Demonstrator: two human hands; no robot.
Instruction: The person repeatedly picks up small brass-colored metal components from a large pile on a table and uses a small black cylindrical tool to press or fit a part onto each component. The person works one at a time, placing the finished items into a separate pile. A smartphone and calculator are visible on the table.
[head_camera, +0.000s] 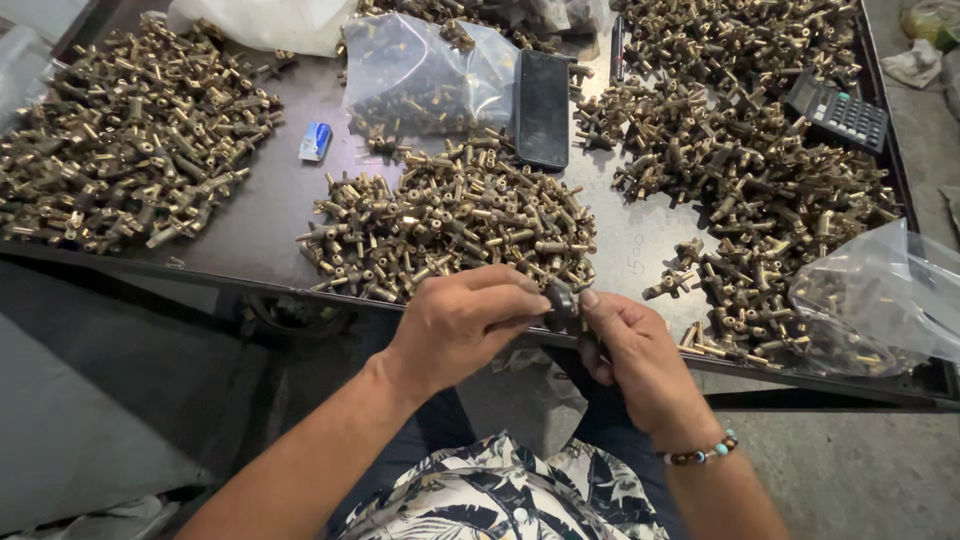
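My left hand (462, 322) and my right hand (628, 345) meet at the near edge of the dark table (270, 225). Between their fingertips they pinch a small dark fitting (560, 300). Both hands are closed around it; its shape is mostly hidden by my fingers. A beaded bracelet (703, 453) circles my right wrist. Just beyond my hands lies a heap of small brass fittings (450, 225).
More brass fitting heaps lie at left (120, 135) and at right (760, 160). Clear plastic bags with fittings sit at back centre (425, 75) and near right (880, 300). A black phone (542, 108), a calculator (840, 112) and a small blue-white object (315, 141) rest on the table.
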